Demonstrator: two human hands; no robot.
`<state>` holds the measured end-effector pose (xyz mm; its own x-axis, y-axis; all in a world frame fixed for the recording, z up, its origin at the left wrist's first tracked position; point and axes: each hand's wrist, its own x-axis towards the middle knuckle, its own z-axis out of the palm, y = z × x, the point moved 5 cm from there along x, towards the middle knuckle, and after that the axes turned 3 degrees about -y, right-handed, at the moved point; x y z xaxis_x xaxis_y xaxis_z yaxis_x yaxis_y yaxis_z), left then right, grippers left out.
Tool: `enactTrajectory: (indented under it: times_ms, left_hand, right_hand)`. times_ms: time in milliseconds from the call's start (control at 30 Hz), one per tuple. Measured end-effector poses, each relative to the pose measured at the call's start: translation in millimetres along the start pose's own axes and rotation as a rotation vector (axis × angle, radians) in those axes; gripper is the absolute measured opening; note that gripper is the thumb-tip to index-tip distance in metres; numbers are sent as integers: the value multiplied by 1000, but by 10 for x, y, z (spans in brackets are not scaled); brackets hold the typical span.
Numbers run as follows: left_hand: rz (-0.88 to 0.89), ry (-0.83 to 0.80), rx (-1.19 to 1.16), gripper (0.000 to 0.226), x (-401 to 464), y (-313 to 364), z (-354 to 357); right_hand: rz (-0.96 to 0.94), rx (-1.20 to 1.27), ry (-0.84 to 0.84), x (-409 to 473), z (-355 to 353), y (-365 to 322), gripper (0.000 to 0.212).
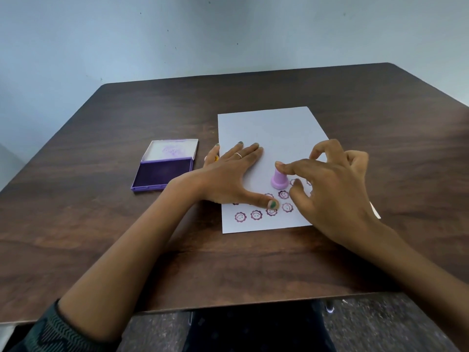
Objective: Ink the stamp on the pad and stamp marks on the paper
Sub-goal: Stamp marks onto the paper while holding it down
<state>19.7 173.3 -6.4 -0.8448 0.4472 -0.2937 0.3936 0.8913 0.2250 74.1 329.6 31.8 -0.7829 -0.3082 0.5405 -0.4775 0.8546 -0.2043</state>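
Lilac stamp upright on paper, right fingers at its top

Lilac stamp (279,179) stands upright, base down on the white paper (271,128), near the sheet's middle-right. Right hand (332,184) hovers over it: index fingertip touches the stamp's top, thumb sits just beside the base on the right, other fingers (317,151) curled loosely above the sheet. Cannot tell if the stamp is truly pinched or only touched; no firm wrap visible.

Left hand (228,174) lies flat, fingers spread and released, palm down on the paper's left part; little finger hangs over the left edge onto the bench (101,224). Thumb tip with a green nail rests among the marks. A ring shows on one finger.

Purple flower-face marks (255,214) run in rows along the near end of the sheet; some are hidden under the hands.

Purple ink pad (163,174) sits open on the bench, left of the paper, lid (172,148) folded back on the far side, apart from the left hand.

Dark wood-grain bench; pale wall (177,34) behind. Patterned dark sleeve (50,334) at near left.
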Motion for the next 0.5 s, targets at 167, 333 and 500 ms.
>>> enactTrajectory:
  times_ms: [167, 333, 500]
  left_hand:
    - [-3, 1, -4, 118, 2, 7, 5]
    - [-6, -2, -5, 117, -4, 14, -4]
    - [1, 8, 3, 120, -3, 11, -3]
  right_hand:
    - [29, 10, 23, 19, 31, 3, 19]
    - [61, 133, -59, 49, 77, 0, 25]
    - [41, 207, -96, 74, 46, 1, 24]
